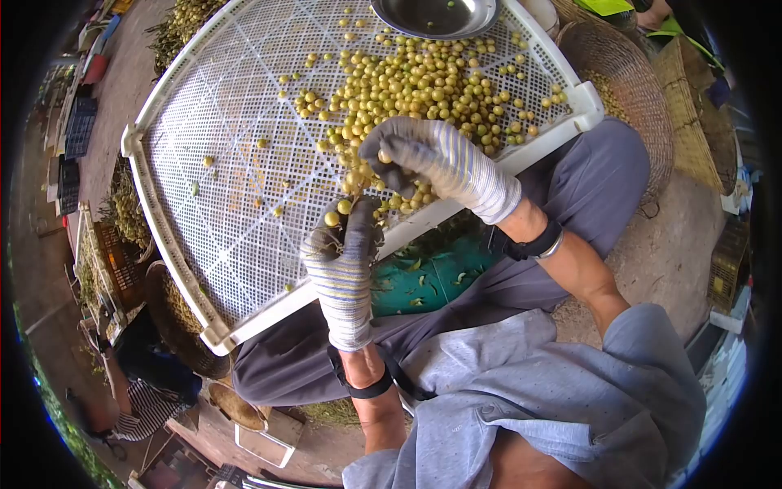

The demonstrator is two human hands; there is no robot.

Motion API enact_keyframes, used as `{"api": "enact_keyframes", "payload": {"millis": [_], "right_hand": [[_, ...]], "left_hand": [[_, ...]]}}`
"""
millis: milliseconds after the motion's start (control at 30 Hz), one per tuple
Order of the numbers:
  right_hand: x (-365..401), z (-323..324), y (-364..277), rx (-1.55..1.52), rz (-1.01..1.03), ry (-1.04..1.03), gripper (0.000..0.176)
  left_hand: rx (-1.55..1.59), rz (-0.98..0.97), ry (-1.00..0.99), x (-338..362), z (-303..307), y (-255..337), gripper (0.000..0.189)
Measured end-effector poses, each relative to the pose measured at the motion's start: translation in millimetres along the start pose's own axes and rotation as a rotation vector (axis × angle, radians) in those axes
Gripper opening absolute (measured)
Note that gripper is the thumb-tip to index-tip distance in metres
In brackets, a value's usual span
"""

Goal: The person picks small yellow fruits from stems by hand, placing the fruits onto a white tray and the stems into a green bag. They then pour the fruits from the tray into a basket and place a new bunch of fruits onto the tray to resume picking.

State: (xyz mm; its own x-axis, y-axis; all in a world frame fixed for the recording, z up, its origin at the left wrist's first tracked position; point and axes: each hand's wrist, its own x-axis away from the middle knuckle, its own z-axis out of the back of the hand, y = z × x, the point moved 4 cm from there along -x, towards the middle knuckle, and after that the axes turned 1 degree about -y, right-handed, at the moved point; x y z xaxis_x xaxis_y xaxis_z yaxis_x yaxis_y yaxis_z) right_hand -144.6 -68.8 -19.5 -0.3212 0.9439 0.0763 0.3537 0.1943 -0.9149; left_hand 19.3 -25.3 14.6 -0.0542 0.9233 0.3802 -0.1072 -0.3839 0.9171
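Observation:
My left hand (342,265), in a striped knit glove with dark fingertips, is closed around a thin twig that carries a few small round yellow-green fruits (332,218). Just above and to the right, my right hand (436,159) wears a matching glove. Its fingers are curled, with a small fruit (384,156) showing between thumb and fingers. Both hands are over the near edge of a white perforated plastic tray (220,187). A heap of loose fruits (407,85) lies on the tray beyond my hands, with single ones scattered about.
A metal bowl (436,18) sits at the tray's far edge. Wicker baskets (623,98) stand on the right. Leaf bits lie on a green surface (432,281) between my legs. Left are cut branches (126,208), crates (80,126) and another person in a striped top (151,407).

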Motion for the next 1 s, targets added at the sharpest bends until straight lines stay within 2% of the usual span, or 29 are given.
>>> {"api": "enact_keyframes", "payload": {"millis": [33, 133, 267, 367, 467, 567, 700, 767, 867, 967, 1000], "right_hand": [[-1, -3, -2, 0.095, 0.009, -0.055, 0.034], [-5, -9, 1, 0.342, 0.223, -0.053, 0.027], [-4, -9, -3, 0.440, 0.138, -0.086, 0.024], [-3, -10, -2, 0.410, 0.208, -0.118, 0.026], [-1, -18, -11, 0.450, 0.119, -0.098, 0.026], [2, -22, -4, 0.458, 0.312, 0.000, 0.026], [4, -25, -2, 0.448, 0.346, 0.043, 0.025], [5, -27, 0, 0.502, 0.344, 0.063, 0.024], [6, -28, -2, 0.417, 0.309, 0.031, 0.021], [7, -29, -5, 0.608, 0.403, 0.068, 0.017], [8, -29, -3, 0.573, 0.370, 0.093, 0.016]], "left_hand": [[-0.032, 0.007, -0.046, -1, -1, 0, 0.016], [-0.110, -0.106, -0.118, -3, -4, -4, 0.017], [-0.309, -0.213, -0.035, -4, 1, -8, 0.021], [-0.186, -0.214, 0.081, -4, 6, -11, 0.021], [-0.244, -0.275, 0.149, -4, 9, -8, 0.020], [-0.235, -0.341, 0.167, -2, 5, -7, 0.021], [-0.145, -0.376, 0.171, -2, 3, -9, 0.022], [-0.171, -0.412, 0.188, -1, 2, -8, 0.021], [-0.273, -0.424, 0.179, 2, -1, -3, 0.018], [-0.267, -0.429, 0.177, 4, -3, -5, 0.016], [-0.243, -0.434, 0.178, 3, -3, -6, 0.016]]}}
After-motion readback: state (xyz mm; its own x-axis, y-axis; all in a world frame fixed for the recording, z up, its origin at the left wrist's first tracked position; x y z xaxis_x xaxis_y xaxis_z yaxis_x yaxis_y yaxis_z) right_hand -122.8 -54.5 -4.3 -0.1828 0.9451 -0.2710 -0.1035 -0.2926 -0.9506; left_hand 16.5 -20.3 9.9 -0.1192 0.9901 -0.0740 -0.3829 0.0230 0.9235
